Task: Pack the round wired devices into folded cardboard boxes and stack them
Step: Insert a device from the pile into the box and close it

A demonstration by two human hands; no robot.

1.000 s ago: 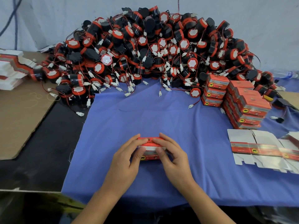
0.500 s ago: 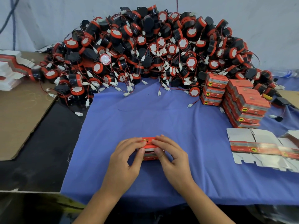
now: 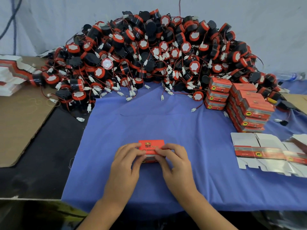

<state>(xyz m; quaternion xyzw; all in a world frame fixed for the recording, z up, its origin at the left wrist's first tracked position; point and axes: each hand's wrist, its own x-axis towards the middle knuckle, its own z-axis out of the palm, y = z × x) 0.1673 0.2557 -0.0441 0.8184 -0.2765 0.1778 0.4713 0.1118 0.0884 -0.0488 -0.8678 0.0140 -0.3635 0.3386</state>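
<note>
Your left hand (image 3: 126,163) and right hand (image 3: 176,163) pinch red box (image 3: 152,145), fingers (image 3: 132,148) curled over lid, well this side of device pile (image 3: 149,55). Risk: you press unevenly, flap pops open, box crushes.
</note>
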